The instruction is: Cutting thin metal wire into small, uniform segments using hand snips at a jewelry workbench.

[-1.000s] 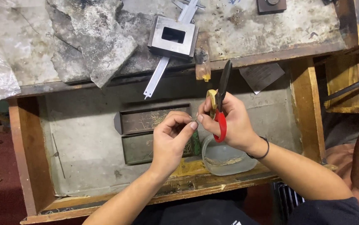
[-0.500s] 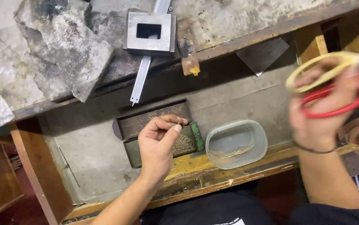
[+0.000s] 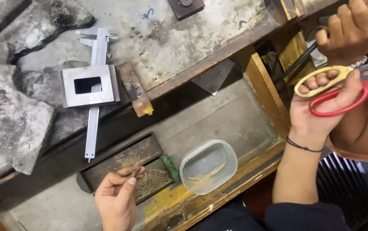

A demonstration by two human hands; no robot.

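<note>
My left hand [image 3: 116,197] pinches a thin pin [image 3: 133,173] above the tray [image 3: 107,164] (drawer's front edge); my right hand [image 3: 326,105] grips scissors [image 3: 337,87]

Even, soft daylight; sharp focus, dim shadowed lower corners.

Your workbench [image 3: 201,47] is a worn grey surface with a wooden front edge. On it lie a steel caliper [image 3: 94,102], a square metal block [image 3: 91,85] with a rectangular opening resting across the caliper, and a small wooden block [image 3: 135,87] just beside it. Below the bench, the open wooden drawer [image 3: 235,115] carries a dark tray [image 3: 122,160] of fine wire pieces and a clear plastic tub [image 3: 209,166].
</note>
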